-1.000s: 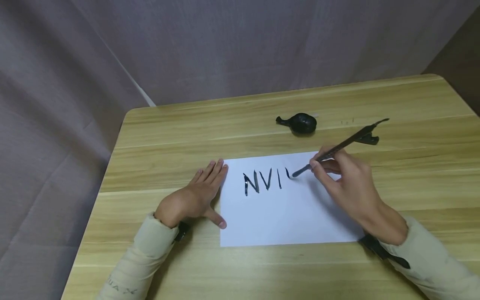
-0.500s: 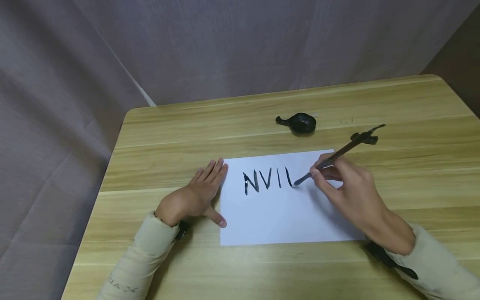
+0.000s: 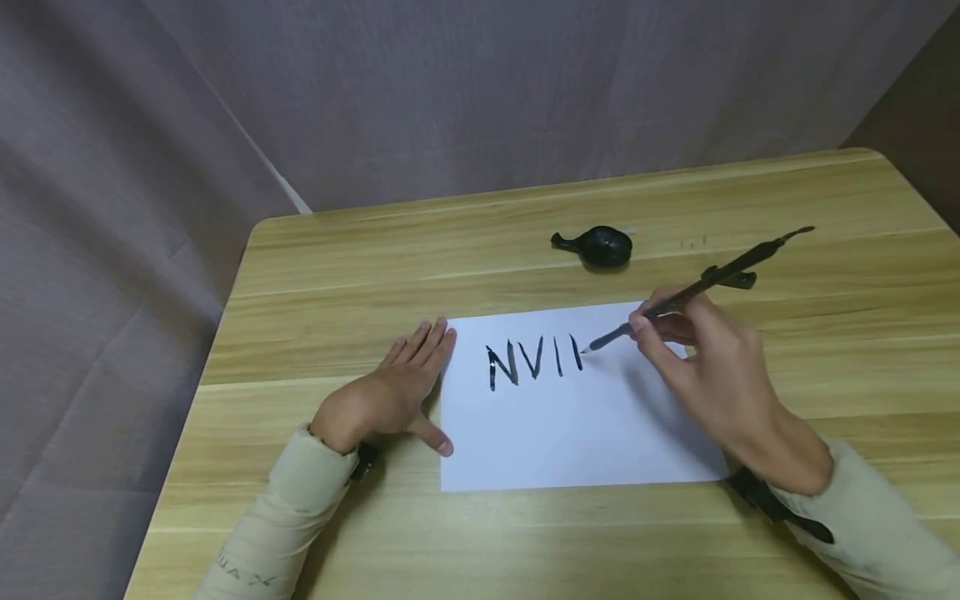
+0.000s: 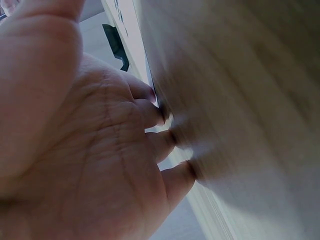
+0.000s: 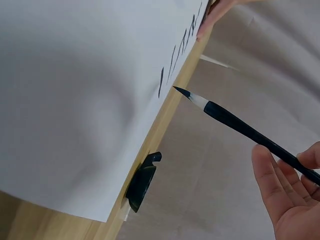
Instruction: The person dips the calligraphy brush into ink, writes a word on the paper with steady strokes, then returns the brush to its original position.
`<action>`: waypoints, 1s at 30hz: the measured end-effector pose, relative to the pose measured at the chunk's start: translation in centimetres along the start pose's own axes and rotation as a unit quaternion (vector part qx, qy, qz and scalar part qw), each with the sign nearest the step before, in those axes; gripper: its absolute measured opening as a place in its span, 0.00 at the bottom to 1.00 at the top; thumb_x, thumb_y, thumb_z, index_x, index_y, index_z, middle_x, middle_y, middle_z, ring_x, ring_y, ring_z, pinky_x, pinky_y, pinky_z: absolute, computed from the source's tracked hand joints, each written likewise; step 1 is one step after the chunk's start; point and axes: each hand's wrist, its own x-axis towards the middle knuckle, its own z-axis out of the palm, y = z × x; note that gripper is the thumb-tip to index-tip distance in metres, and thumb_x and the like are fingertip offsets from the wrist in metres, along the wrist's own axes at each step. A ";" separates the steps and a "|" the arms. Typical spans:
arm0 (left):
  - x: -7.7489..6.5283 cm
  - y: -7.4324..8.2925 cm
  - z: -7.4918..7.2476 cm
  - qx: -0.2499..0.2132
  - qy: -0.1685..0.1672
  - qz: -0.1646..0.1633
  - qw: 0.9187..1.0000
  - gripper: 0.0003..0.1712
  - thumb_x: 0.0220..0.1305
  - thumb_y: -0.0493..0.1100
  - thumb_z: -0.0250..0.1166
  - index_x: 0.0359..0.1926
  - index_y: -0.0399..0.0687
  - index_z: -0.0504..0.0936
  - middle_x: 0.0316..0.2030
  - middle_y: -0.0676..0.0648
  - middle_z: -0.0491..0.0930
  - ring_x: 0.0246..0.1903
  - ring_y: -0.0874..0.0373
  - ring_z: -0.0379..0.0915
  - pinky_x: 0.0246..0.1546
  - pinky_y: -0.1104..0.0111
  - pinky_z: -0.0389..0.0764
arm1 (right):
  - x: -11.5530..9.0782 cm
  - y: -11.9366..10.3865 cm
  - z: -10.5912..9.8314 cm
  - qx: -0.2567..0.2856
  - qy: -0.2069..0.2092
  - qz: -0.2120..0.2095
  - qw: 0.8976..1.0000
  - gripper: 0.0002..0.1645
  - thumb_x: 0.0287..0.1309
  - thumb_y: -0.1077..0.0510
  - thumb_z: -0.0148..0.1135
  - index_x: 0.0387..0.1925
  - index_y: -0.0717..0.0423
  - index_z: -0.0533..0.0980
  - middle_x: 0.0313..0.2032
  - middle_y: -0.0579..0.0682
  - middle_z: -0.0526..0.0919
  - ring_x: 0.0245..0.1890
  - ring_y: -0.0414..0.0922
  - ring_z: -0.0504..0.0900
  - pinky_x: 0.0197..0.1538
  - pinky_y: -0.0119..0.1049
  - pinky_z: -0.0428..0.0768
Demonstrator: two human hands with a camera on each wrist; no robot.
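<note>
My right hand [image 3: 720,375] pinches a dark writing brush [image 3: 697,287] near its lower end, the handle slanting up to the right. In the right wrist view the black-tipped bristles [image 5: 192,96] are held up off the white paper [image 5: 65,75]. On the paper [image 3: 555,442], black strokes read N, V, I and one more upright stroke [image 3: 576,354], and the brush tip hovers just right of that stroke. My left hand [image 3: 397,387] rests with spread, straight fingers along the paper's left edge; in the left wrist view its fingertips [image 4: 182,172] press on the tabletop.
A black gourd-shaped dish [image 3: 606,247] stands behind the paper. A small dark piece [image 3: 738,281] lies right of it, partly behind the brush. The wooden table [image 3: 360,267] ends at a grey curtain [image 3: 480,92].
The brush drew the last upright stroke downward to full length, then lifted off and rose back beside it. My right hand moved slightly right; the left hand stayed put.
</note>
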 end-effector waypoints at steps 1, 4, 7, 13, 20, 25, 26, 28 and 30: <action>0.0 0.0 0.0 0.001 0.000 0.000 1.000 0.91 0.41 0.70 0.84 0.85 0.47 0.27 0.84 0.45 0.18 0.82 0.47 0.13 0.82 0.48 0.30 | 0.1 0.1 0.0 0.004 0.002 -0.001 1.000 0.14 0.57 0.79 0.69 0.45 0.75 0.77 0.39 0.61 0.88 0.47 0.13 0.77 0.47 0.16 0.80; 0.0 0.1 0.0 0.002 0.001 0.000 1.000 0.91 0.40 0.70 0.84 0.85 0.47 0.27 0.84 0.45 0.19 0.82 0.47 0.13 0.82 0.48 0.30 | 0.3 0.3 0.2 0.010 0.007 0.000 1.000 0.14 0.58 0.79 0.69 0.45 0.75 0.77 0.39 0.62 0.88 0.47 0.14 0.78 0.48 0.16 0.80; 0.0 0.1 -0.1 0.003 0.001 0.000 1.000 0.91 0.40 0.70 0.84 0.85 0.47 0.27 0.84 0.45 0.19 0.82 0.47 0.13 0.82 0.48 0.30 | 0.5 0.5 0.3 0.009 0.007 0.007 1.000 0.14 0.58 0.79 0.68 0.46 0.76 0.77 0.39 0.63 0.88 0.46 0.14 0.78 0.48 0.16 0.80; -0.1 0.1 -0.1 -0.001 0.001 0.001 1.000 0.90 0.41 0.69 0.84 0.85 0.46 0.28 0.84 0.45 0.19 0.82 0.47 0.13 0.82 0.48 0.30 | 0.7 1.0 0.8 0.022 0.008 0.021 0.999 0.13 0.60 0.79 0.67 0.46 0.77 0.76 0.39 0.64 0.87 0.46 0.14 0.79 0.47 0.17 0.81; -0.2 0.1 -0.1 -0.003 0.000 0.003 1.000 0.90 0.42 0.69 0.84 0.85 0.46 0.27 0.83 0.46 0.17 0.82 0.47 0.13 0.82 0.49 0.30 | 0.8 1.4 1.2 0.029 0.005 0.040 0.999 0.12 0.63 0.78 0.66 0.47 0.78 0.76 0.40 0.65 0.87 0.45 0.15 0.79 0.48 0.18 0.81; -0.2 0.1 -0.1 -0.006 0.003 0.003 1.000 0.90 0.42 0.68 0.84 0.85 0.46 0.28 0.83 0.45 0.17 0.82 0.47 0.13 0.82 0.48 0.30 | 0.9 1.6 1.4 0.029 0.004 0.043 0.999 0.12 0.63 0.77 0.66 0.48 0.77 0.76 0.41 0.64 0.87 0.44 0.15 0.80 0.48 0.18 0.81; -0.2 0.1 -0.1 -0.005 0.003 0.003 1.000 0.90 0.42 0.68 0.84 0.85 0.46 0.28 0.83 0.45 0.18 0.82 0.47 0.13 0.82 0.48 0.30 | 0.9 1.6 1.4 0.030 0.003 0.042 0.999 0.12 0.63 0.77 0.66 0.48 0.77 0.76 0.41 0.64 0.87 0.44 0.15 0.80 0.48 0.18 0.81; -0.3 0.1 0.0 -0.004 0.005 0.004 1.000 0.90 0.42 0.68 0.84 0.85 0.46 0.28 0.83 0.45 0.18 0.82 0.47 0.13 0.82 0.48 0.30 | 0.9 1.7 1.5 0.033 0.001 0.040 0.999 0.13 0.63 0.78 0.66 0.48 0.77 0.76 0.41 0.64 0.87 0.44 0.16 0.80 0.48 0.19 0.81; -0.3 0.1 0.0 -0.003 0.005 0.003 1.000 0.90 0.42 0.69 0.84 0.85 0.45 0.28 0.83 0.45 0.19 0.82 0.47 0.13 0.82 0.48 0.31 | 0.9 1.8 1.6 0.034 0.001 0.038 0.999 0.13 0.62 0.78 0.66 0.47 0.77 0.76 0.41 0.64 0.87 0.45 0.16 0.80 0.48 0.19 0.82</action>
